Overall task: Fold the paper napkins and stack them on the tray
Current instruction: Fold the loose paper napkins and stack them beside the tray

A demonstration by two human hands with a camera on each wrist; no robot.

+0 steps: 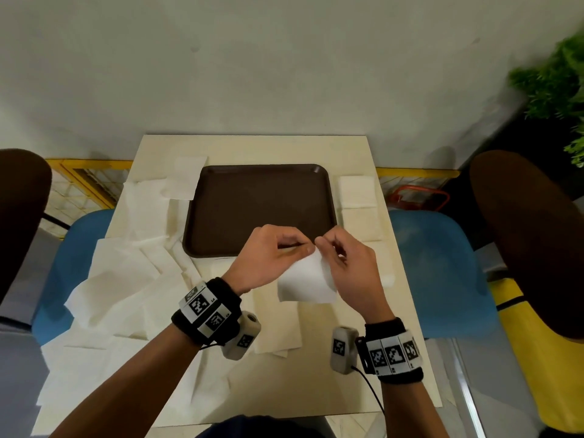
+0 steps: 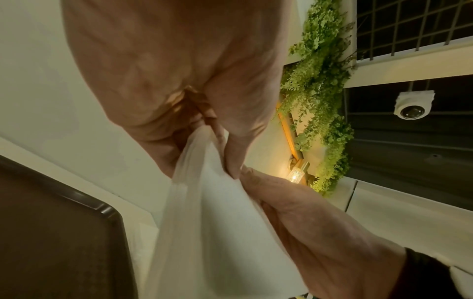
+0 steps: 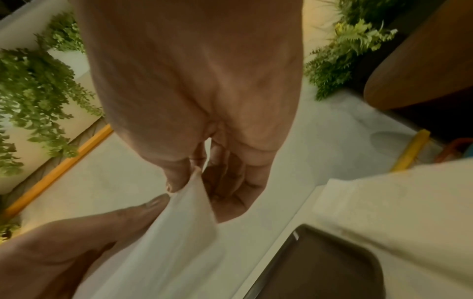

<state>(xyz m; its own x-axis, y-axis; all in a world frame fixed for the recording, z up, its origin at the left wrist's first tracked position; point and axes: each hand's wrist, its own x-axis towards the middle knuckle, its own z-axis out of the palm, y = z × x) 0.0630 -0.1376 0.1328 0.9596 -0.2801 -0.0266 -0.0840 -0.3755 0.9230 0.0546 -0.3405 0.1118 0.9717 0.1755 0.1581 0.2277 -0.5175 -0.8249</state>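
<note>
left hand and right hand pinch one napkin by its top corners | lifted off desk to align edges | tray bare

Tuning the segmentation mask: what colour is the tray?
Dark brown, plain, no pattern. The tray shows best in the head view.

Cream table: brown tray, loose napkins left, folded napkins right.
</note>
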